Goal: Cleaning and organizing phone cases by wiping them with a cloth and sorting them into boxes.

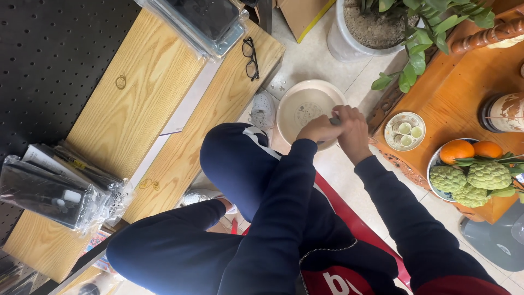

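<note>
We see both hands meeting just right of frame centre, over a round beige bowl (pixel 305 109) that sits on the tiled floor (pixel 305 57) in the upper middle of the frame. Left hand (pixel 319 129) is clenched into a fist over the bowl's lower right rim. Right hand (pixel 351 127) is curled tight just beside it, touching it, and a small grey object (pixel 334 121) pokes out between the two; we cannot tell what it is or which hand really grips it. Dark blue sleeves run down to the lower right.

Person sits cross-legged in dark blue trousers (pixel 240 169), lower centre, with a white shoe (pixel 263 111) just left of the bowl. Wooden bench (pixel 158 104) runs diagonally across the left half. On it: black glasses (pixel 250 57) at upper centre, clear plastic packs (pixel 60 188) at the left edge, a clear tray (pixel 202 24) at top.

Right side: orange wooden table (pixel 453 93) carrying a small dish of cups (pixel 404 131) and a plate of fruit (pixel 469 169) with oranges and green custard apples. White planter (pixel 355 38) with a leafy plant at top right, near the bowl.
</note>
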